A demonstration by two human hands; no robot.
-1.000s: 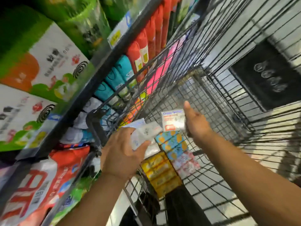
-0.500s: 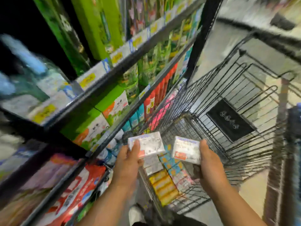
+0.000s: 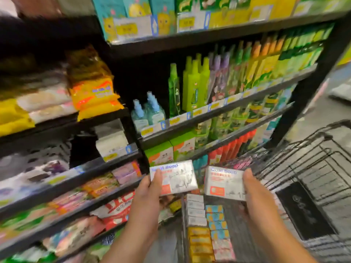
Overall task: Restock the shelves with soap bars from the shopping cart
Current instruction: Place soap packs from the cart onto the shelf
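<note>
The left hand (image 3: 147,198) is clamped on a white rectangular wrapped soap bar with blue lettering and a red-orange patch (image 3: 173,177), thumb across its face and the other fingers hidden behind it. The right hand (image 3: 256,196) grips a second white wrapped soap bar of the same design (image 3: 224,183) in the same way, by its right end. The two bars are held side by side, just apart, above the near end of the black wire shopping cart (image 3: 313,162). Below them in the cart lie rows of more wrapped soap bars, white, blue-and-yellow patterned and yellow (image 3: 207,224).

To the left stand the dark metal shelves (image 3: 121,166). A stack of white boxed soaps (image 3: 111,143) sits on one level there, with a dark gap to its left; the picture is too blurred to tell whether they match the bars in hand.

The step in hand looks like carrying both bars to the shelf. To do it well, the person would probably confirm the matching product and price tag first, then set each bar flat, label forward, flush with its neighbours, one hand at a time so neither bar knocks the stock over.
</note>
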